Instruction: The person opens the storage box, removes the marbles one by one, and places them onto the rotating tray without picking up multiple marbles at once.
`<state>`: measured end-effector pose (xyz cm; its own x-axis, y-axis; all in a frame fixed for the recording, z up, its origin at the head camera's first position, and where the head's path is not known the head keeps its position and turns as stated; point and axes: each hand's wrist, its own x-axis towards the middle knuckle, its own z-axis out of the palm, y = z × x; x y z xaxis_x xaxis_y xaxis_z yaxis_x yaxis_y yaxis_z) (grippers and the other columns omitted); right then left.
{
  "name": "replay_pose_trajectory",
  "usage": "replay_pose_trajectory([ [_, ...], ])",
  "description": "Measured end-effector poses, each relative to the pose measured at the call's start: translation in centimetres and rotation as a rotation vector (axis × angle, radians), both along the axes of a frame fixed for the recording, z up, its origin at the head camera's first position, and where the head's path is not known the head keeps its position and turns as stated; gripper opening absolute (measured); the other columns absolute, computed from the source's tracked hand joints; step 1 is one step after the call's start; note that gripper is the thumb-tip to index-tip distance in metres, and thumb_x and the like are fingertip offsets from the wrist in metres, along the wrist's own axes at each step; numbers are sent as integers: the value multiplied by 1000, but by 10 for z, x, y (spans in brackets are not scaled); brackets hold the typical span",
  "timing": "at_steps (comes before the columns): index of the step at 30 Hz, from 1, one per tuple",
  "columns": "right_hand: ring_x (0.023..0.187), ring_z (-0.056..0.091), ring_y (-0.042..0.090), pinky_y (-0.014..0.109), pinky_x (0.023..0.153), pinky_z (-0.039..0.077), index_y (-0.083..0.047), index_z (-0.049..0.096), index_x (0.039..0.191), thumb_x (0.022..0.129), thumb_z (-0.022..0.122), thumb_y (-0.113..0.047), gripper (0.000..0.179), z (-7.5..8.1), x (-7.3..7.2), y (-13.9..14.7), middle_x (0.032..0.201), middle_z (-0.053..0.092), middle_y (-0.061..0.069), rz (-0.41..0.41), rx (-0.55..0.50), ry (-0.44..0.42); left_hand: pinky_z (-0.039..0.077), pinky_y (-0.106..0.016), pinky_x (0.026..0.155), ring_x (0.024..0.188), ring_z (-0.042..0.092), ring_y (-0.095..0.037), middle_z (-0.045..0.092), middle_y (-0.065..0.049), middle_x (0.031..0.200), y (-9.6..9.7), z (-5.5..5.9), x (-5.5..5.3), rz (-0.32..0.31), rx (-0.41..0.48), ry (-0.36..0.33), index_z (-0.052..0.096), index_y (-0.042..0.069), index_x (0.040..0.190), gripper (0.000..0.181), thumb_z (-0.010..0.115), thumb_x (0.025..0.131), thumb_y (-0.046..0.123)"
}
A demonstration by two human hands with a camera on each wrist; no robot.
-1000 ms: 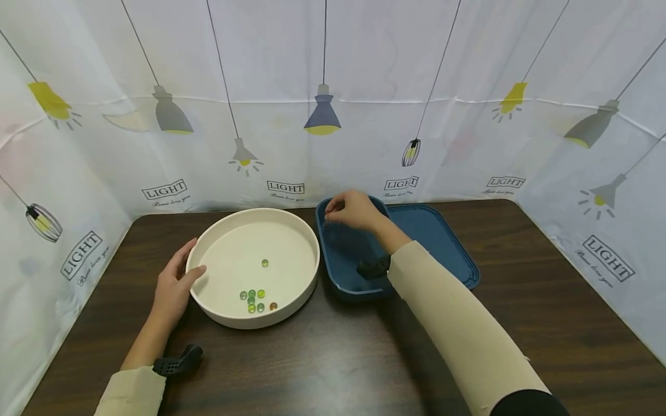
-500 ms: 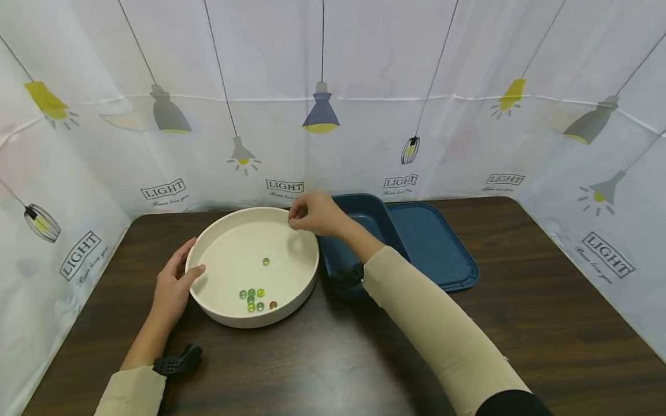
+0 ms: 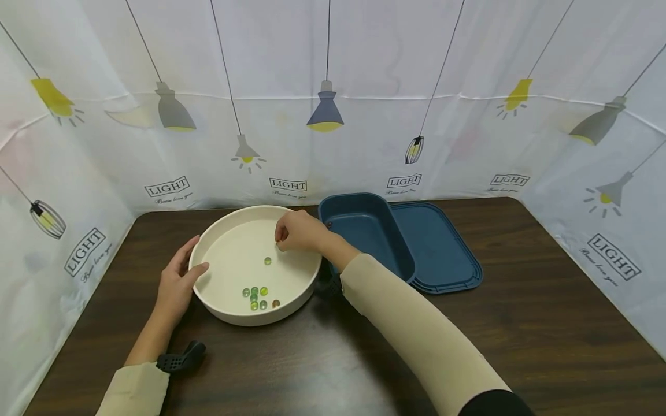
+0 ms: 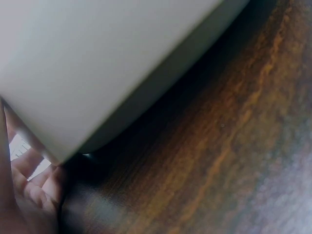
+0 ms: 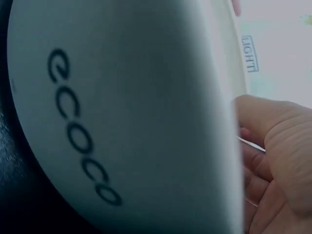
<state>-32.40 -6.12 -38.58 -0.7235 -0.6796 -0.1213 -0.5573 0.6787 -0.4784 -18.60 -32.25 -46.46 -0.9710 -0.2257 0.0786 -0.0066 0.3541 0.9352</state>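
A round cream basin (image 3: 229, 231) sits on the left of the table with several glass marbles (image 3: 254, 298) in it, green, yellow-green and one brown. My left hand (image 3: 177, 283) grips its left rim, thumb over the edge and fingers along the outside wall. Inside the right part of the basin, low over its floor, my right hand (image 3: 302, 231) pinches what looks like a small marble, mostly hidden by the curled fingers. One green marble (image 3: 267, 261) lies alone just below those fingertips. In the right wrist view the basin's outer wall (image 5: 146, 122) hides the fingertips.
Right of the basin stands a deep blue box (image 3: 364, 231) with a dark reddish marble (image 3: 329, 224) at its left end. A flat blue lid (image 3: 442, 248) lies beside it. A printed white curtain (image 3: 364, 138) hangs behind the brown table (image 3: 531, 277).
My right hand has moved left from over the blue box, across the basin's rim, and down into the basin. The left hand has kept its grip on the rim.
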Motion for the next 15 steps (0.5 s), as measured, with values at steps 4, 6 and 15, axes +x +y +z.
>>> replay_pose_trajectory([
  [4, 85, 63, 11, 26, 74, 52, -20, 75, 90, 91, 72, -18, 4, -2, 3, -5, 91, 72, -6, -6, 74, 27, 47, -3, 82, 118, 50, 2, 41, -17, 159, 0, 1, 0, 2, 2, -5, 32, 21, 160, 62, 56, 103, 21],
  [6, 84, 61, 10, 26, 73, 50, -21, 74, 88, 90, 72, -18, 4, -4, 4, -6, 89, 71, -7, -2, 102, 44, 46, -2, 83, 120, 50, 1, 41, -15, 160, 0, 1, 1, 6, 0, -10, 32, 21, 160, 62, 56, 103, 21],
  [15, 85, 62, 7, 27, 77, 51, -23, 75, 90, 89, 74, -19, 4, -12, 3, -10, 89, 71, -10, 23, 129, 84, 45, -1, 83, 120, 49, 0, 41, -16, 160, 0, 2, 1, 8, -14, -13, 32, 22, 160, 62, 56, 103, 22],
])
